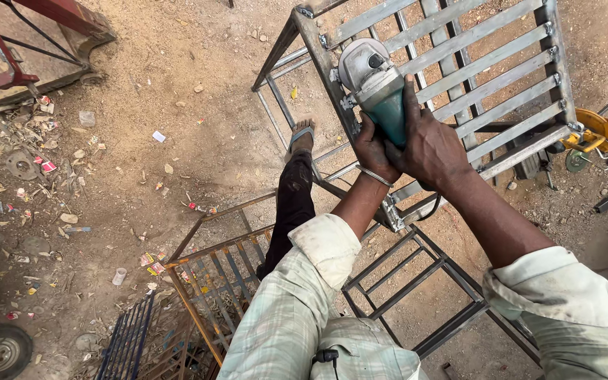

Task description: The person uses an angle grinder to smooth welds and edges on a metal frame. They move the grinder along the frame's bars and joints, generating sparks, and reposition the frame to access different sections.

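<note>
Both hands close around 1 angle grinder (376, 88) in the upper middle of the frame. The right hand (427, 144) wraps over the teal body from the right, fingers curled tight around it and thumb reaching up along the housing. The left hand (374, 148) grips the same body from below and to the left, its fingers shut on the tool; a thin metal bangle (376, 176) sits at that wrist. The grinder's grey head and round guard point toward the top of the frame and lie against the left upright bar of a bare steel frame (487, 63) with flat slats running across it (whether the disc actually touches the metal I cannot tell, since the guard hides it).

The slatted frame fills the upper right of the picture and tilts down toward the centre, where darker bars of it continue to the lower right. A foot in a sandal (302, 137) rests on a lower rail just left of the hands, with a dark trouser leg below it. Pale checked sleeves cover both forearms at the bottom. An orange-painted grille (212, 274) lies on the sandy ground at lower centre-left, and a yellow power tool (596, 130) lies at the right edge. Litter is scattered across the left side.
</note>
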